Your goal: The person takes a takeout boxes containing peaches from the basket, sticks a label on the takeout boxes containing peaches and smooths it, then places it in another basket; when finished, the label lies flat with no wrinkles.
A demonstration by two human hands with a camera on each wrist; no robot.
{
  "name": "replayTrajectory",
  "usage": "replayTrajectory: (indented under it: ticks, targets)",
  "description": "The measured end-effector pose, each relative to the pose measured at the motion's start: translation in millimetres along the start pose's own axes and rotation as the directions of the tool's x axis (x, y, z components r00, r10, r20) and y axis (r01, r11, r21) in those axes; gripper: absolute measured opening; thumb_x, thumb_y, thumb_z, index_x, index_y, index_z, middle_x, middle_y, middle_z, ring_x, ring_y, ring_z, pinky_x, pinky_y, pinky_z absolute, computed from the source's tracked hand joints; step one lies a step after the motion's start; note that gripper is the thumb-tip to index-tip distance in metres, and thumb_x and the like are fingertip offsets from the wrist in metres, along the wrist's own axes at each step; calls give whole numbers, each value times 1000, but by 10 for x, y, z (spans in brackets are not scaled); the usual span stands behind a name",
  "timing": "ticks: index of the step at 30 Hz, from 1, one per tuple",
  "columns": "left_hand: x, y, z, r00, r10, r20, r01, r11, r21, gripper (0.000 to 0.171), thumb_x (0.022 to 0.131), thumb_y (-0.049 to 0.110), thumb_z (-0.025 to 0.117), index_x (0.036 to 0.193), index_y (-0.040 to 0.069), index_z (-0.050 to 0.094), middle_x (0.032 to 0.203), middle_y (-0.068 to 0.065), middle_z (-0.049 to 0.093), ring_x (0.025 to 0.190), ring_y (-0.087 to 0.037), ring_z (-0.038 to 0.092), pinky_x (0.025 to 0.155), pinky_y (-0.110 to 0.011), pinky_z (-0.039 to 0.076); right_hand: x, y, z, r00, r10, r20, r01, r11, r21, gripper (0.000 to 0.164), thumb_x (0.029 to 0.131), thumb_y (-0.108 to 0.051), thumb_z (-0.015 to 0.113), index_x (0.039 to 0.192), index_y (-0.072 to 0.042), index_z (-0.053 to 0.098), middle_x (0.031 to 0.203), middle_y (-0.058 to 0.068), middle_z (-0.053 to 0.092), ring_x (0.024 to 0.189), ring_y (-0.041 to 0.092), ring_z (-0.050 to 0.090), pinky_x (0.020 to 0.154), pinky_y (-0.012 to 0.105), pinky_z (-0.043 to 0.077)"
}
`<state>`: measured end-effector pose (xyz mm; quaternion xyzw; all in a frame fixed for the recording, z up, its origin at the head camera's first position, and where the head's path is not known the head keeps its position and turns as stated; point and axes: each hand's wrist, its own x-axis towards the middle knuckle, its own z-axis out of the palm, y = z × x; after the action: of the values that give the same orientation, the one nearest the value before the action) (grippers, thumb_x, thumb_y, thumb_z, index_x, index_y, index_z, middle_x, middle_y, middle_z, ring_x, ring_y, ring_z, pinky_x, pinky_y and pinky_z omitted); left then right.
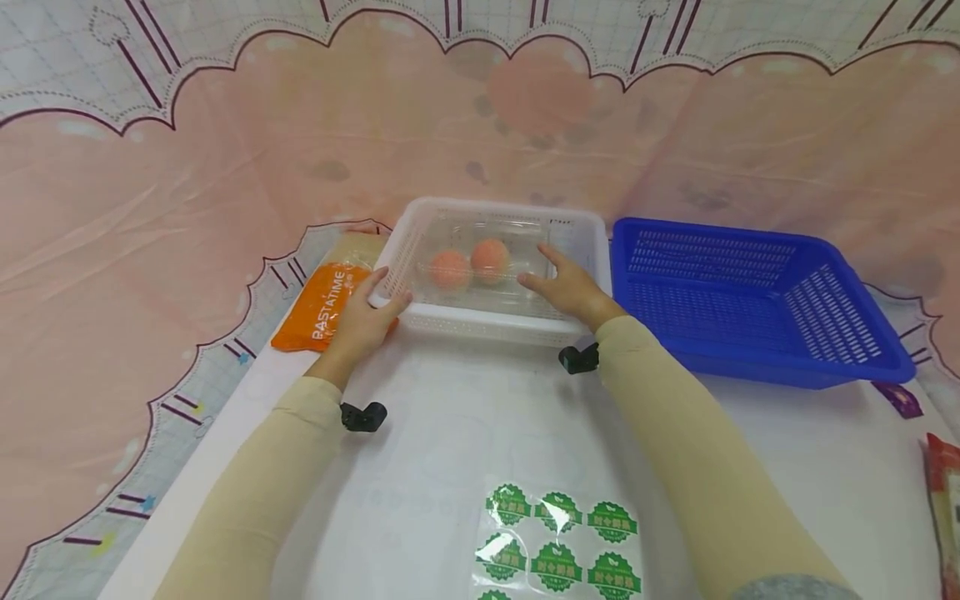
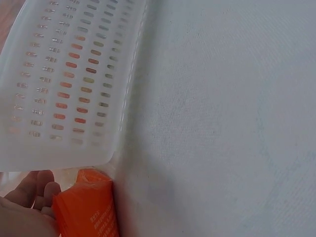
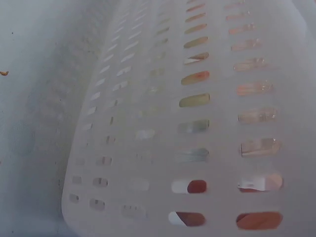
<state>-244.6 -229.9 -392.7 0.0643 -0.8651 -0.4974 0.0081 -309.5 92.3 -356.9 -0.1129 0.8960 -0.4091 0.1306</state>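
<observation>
You're at a worktable (image 1: pixel 420 467), home or shop unclear: patterned cloth (image 1: pixel 390 142) beyond your right hand (image 1: pixel 570 289), green label stickers (image 1: pixel 556 567) nearer you.

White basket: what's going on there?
A person has both hands at the white basket. The left hand holds its near left corner, beside an orange packet. The right hand reaches over the right side with fingers spread; whether it touches the clear box inside is hard to tell. Two round fruits show in that box. A blue basket stands to the right.
</observation>
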Motion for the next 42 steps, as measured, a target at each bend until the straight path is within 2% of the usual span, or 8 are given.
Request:
replayTrajectory:
  ticks: [7, 16, 21, 26, 30, 33, 37, 42]
  targets:
    - [-5, 14, -9, 1000, -6, 2, 6, 1000, 1, 83, 94, 58, 61, 160, 22, 25, 161, -14, 27, 144, -38, 27, 114, -61, 24, 42, 14, -2, 1000, -1, 9, 1, 1000, 14, 82, 99, -44, 61, 162, -18, 16, 165, 13, 16, 149, 37, 15, 118, 55, 16]
    - [-18, 19, -1, 999, -32, 10, 32, 999, -11, 79, 97, 49, 62, 161, 23, 24, 160, -15, 28, 141, -38, 32, 114, -60, 26, 45, 26, 26, 1000, 29, 7, -30, 998, 46, 79, 99, -48, 59, 162, -19, 21, 165, 11, 18, 149, 36, 18, 118, 54, 18]
    - [-32, 32, -5, 999, -50, 8, 50, 999, -10, 78, 97, 47, 62, 161, 24, 24, 161, -15, 28, 141, -39, 31, 113, -60, 26, 49, 31, 39, 1000, 22, -11, -22, 997, 71, 68, 102, -43, 56, 158, -15, 31, 162, 15, 27, 145, 37, 28, 115, 53, 28]
    - [-47, 54, -17, 998, -61, 10, 61, 998, -5, 77, 98, 47, 62, 161, 24, 24, 161, -14, 27, 142, -38, 30, 114, -60, 26, 45, 30, 36, 999, 41, -13, -39, 992, 123, 59, 104, -36, 54, 156, -15, 37, 157, 21, 33, 133, 37, 46, 111, 51, 36]
    - [-49, 68, -21, 998, -60, 13, 60, 998, -9, 77, 98, 47, 62, 161, 24, 24, 161, -13, 27, 143, -38, 29, 114, -60, 25, 36, 20, 32, 999, 44, 3, -44, 986, 160, 63, 103, -31, 59, 157, -13, 34, 155, 23, 35, 120, 39, 57, 106, 51, 41]
    - [-50, 75, -25, 998, -58, 17, 58, 998, -14, 76, 98, 46, 62, 160, 24, 25, 161, -13, 27, 144, -38, 27, 114, -61, 24, 39, 18, 33, 999, 35, 22, -38, 986, 163, 67, 102, -30, 61, 158, -12, 30, 156, 21, 35, 115, 38, 58, 101, 50, 46]
    - [-51, 77, -30, 999, -50, 19, 51, 999, -15, 77, 98, 45, 62, 161, 22, 24, 161, -14, 27, 145, -38, 26, 115, -61, 23, 59, 25, 36, 997, 51, 58, -63, 975, 211, 68, 102, -28, 60, 160, -14, 27, 158, 18, 31, 116, 37, 56, 97, 48, 49]
    - [-36, 65, -18, 999, -38, 16, 38, 999, -12, 77, 98, 45, 62, 161, 22, 24, 161, -14, 27, 143, -38, 28, 115, -60, 24, 53, 14, 14, 987, 114, 116, -143, 947, 289, 69, 103, -29, 58, 161, -22, 22, 157, 18, 30, 122, 36, 52, 93, 46, 53]
